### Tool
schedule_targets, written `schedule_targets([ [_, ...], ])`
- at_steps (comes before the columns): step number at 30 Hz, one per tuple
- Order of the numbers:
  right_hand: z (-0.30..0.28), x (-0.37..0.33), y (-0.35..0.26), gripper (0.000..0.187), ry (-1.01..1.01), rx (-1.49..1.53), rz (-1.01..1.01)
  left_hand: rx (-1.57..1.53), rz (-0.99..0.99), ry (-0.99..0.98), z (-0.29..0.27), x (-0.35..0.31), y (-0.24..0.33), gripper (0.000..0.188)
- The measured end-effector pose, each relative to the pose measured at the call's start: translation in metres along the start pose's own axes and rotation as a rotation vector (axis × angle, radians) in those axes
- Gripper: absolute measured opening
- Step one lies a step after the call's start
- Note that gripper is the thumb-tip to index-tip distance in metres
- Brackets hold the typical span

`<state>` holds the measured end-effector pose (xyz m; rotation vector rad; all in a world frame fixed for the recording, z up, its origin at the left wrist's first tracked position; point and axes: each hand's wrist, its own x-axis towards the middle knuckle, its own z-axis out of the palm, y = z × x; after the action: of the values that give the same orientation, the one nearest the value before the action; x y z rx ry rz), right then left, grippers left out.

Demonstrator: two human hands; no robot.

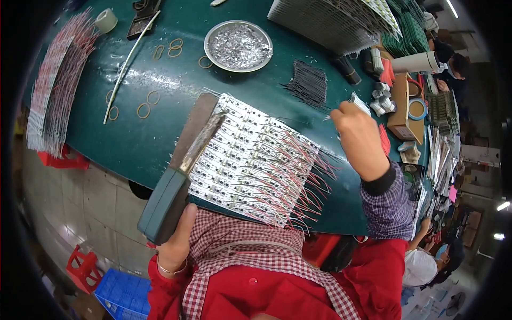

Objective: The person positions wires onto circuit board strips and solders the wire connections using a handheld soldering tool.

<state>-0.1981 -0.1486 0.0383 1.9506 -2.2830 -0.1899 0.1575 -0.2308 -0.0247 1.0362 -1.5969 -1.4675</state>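
Observation:
My left hand (176, 242) grips the green handle of a soldering iron (165, 202), whose long metal tip (205, 141) rests at the top left corner of a panel of white LED boards (250, 160). Red and grey wires (314, 186) stick out of the panel's right side. My right hand (360, 136) is raised to the right of the panel, fingers closed on a small white piece with thin wire (360, 101). A bundle of black wires (308, 82) lies just left of that hand.
A round metal tray of silvery scraps (238, 46) sits on the green table (144, 138). Rubber bands (144, 110), a tape roll (105, 20), more wired strips at left (56, 80), stacked panels at top right (330, 21), a cardboard box (405, 106). Another person (426, 264) at lower right.

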Motion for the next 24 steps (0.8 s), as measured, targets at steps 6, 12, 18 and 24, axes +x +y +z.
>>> schedule_targets([
  [6,0.022,0.017,-0.051,0.014,0.355,0.539,0.139,0.392,0.03,-0.118,0.011,0.022,0.007,0.026],
  [12,0.068,0.023,-0.074,0.021,0.421,0.725,0.083,0.12,0.053,-0.21,0.028,0.044,0.017,0.023],
  [18,0.071,0.018,-0.075,0.033,0.366,0.687,0.078,0.125,-0.047,-0.255,0.04,0.054,0.021,0.022],
  [24,0.071,0.018,-0.077,0.032,0.353,0.668,0.098,0.162,-0.007,-0.317,0.044,0.059,0.016,0.021],
])
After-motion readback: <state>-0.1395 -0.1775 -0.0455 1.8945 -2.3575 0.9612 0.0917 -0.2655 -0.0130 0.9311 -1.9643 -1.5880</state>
